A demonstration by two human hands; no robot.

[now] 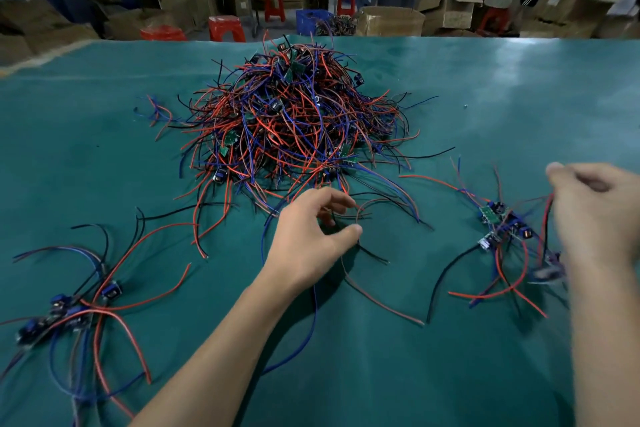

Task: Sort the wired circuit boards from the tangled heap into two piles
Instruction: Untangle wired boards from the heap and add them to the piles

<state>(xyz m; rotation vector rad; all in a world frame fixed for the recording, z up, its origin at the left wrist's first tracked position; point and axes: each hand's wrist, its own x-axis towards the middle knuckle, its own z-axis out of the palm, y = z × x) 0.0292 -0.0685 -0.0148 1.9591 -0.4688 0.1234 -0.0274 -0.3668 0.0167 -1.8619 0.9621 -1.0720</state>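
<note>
A tangled heap [294,121] of red, blue and black wires with small circuit boards sits at the middle of the green table [485,87]. A small pile of wired boards [65,312] lies at the near left, and another pile [502,222] at the near right. My left hand [311,236] reaches to the heap's near edge, thumb and curled fingers closing around thin wires [360,215] there. My right hand [595,215], blurred, is raised above the right pile and pinches wires from which a blurred board [550,270] dangles.
Loose wires [381,305] trail over the table between my arms. Beyond the far edge stand red stools [227,28], cardboard boxes [446,7], a blue crate [313,21] and people working at benches.
</note>
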